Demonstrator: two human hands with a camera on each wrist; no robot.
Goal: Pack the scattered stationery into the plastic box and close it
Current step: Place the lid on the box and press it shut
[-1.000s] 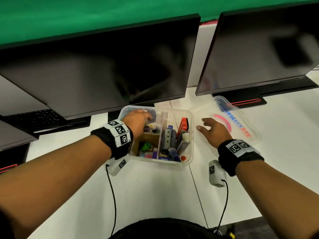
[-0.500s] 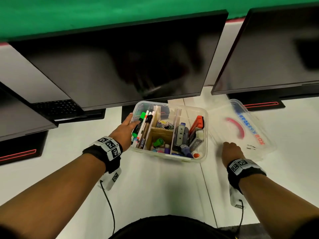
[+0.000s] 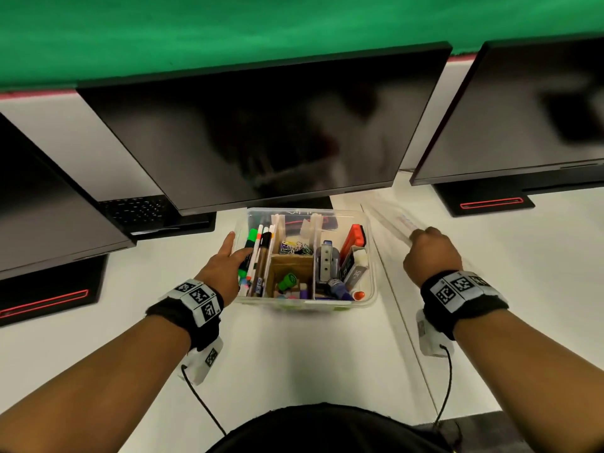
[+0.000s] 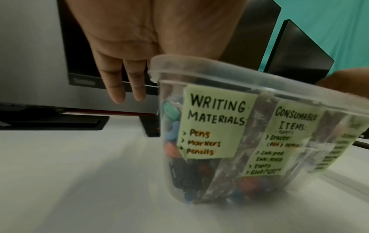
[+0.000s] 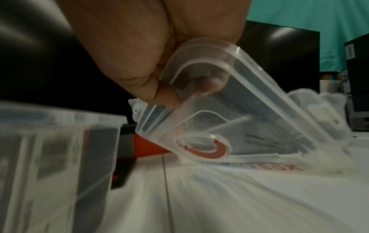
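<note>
The clear plastic box (image 3: pixel 371 291) stands open on the white desk under the middle monitor, its dividers holding markers (image 3: pixel 253 253), paper clips, a stapler and other stationery. Green labels on its front wall (image 4: pixel 215 121) read "Writing Materials" and "Consumable Items". My left hand (image 3: pixel 225 259) lies against the box's left wall with its fingers straight (image 4: pixel 117 88). My right hand (image 3: pixel 428 253) pinches one corner of the clear lid (image 5: pixel 229 100), which is tilted up on edge right of the box (image 3: pixel 390 223), its far side low by the desk.
Three dark monitors (image 3: pixel 261 135) overhang the back of the desk, their black bases (image 3: pixel 483 201) behind the box and lid. A keyboard (image 3: pixel 137 209) sits back left. A seam (image 3: pixel 402 308) runs down the desk right of the box.
My left hand came out of the box to its left wall. My right hand took hold of the flat-lying lid's near corner and tipped it up. The camera view has shifted.
</note>
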